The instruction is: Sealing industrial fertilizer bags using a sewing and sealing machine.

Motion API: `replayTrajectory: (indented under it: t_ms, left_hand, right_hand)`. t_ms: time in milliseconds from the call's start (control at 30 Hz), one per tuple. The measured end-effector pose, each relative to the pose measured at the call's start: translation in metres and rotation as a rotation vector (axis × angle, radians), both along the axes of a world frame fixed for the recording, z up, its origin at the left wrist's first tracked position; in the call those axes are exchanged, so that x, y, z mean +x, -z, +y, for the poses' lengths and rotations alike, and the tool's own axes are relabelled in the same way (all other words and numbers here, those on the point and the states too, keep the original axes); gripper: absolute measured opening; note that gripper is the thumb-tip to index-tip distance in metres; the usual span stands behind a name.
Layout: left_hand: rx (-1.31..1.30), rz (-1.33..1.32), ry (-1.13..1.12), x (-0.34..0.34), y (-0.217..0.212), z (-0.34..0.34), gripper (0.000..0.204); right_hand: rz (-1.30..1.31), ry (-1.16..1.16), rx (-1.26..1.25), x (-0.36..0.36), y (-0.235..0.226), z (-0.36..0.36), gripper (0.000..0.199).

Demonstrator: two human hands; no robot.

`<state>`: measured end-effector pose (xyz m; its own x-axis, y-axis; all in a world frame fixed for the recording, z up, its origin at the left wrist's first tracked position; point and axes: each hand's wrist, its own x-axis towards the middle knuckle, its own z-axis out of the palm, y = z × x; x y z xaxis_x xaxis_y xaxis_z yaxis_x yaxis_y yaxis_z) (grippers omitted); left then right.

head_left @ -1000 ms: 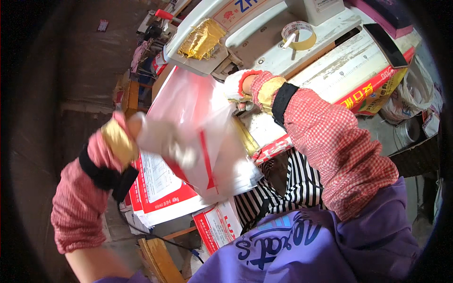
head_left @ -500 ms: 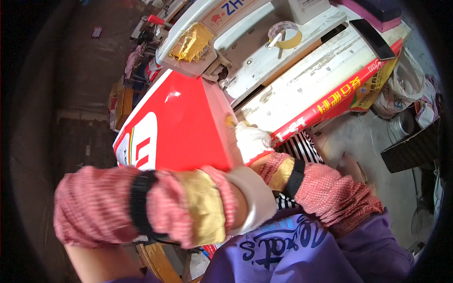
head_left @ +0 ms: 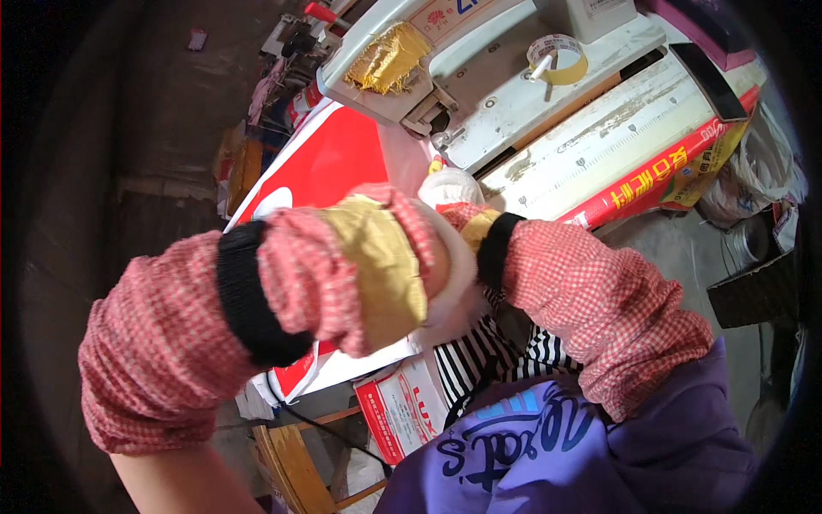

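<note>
A red and white printed plastic sack (head_left: pixel 322 158) lies beside the sewing machine (head_left: pixel 377 81), its upper edge close to the presser foot (head_left: pixel 431 116). My right hand (head_left: pixel 449 187), in a white glove with yellow at a fingertip, is rounded at the sack's edge just below the presser foot. It looks closed on that edge, though its fingers are partly hidden. Nearer to me, my left hand (head_left: pixel 452 287) reaches over the sack; its pale glove is smeared by motion and its fingers are hidden. Pink checked sleeves cover both forearms.
A tape roll (head_left: pixel 556 60) with a white stick rests on the machine bed. Beyond it lies a dark phone (head_left: pixel 707 83). Red and yellow sacking (head_left: pixel 651 184) runs along the table's edge. A red and white box (head_left: pixel 398 411) and a wooden stool (head_left: pixel 291 471) are below.
My view has shifted, so the machine sits farther right. Both forearms have risen in the picture. The sack's lower edge and the box beneath my left arm now show.
</note>
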<state>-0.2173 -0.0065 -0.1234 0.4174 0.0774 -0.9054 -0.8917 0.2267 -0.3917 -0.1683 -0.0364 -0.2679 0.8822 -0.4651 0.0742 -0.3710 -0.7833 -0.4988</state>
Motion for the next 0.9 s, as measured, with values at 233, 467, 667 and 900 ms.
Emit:
replayTrajectory:
  t_ms: [233,467,667,900]
  left_hand:
    - [0.116,-0.057,0.149,-0.007,-0.059,0.049,0.022]
    - [-0.299,-0.178,-0.267,-0.049,-0.004,0.025,0.023]
    - [-0.19,-0.14,0.275,0.002,-0.049,-0.034,0.042]
    - [-0.354,0.131,-0.043,-0.021,-0.077,0.006,0.024]
  right_hand:
    - [0.003,0.127,-0.191,0.006,0.002,0.012,0.034]
    - [-0.004,-0.023,-0.129,0.007,0.001,0.004,0.016]
    - [0.006,-0.062,-0.11,0.014,0.004,0.003,0.013]
    - [0.034,0.009,-0.23,0.022,0.019,0.01,0.013]
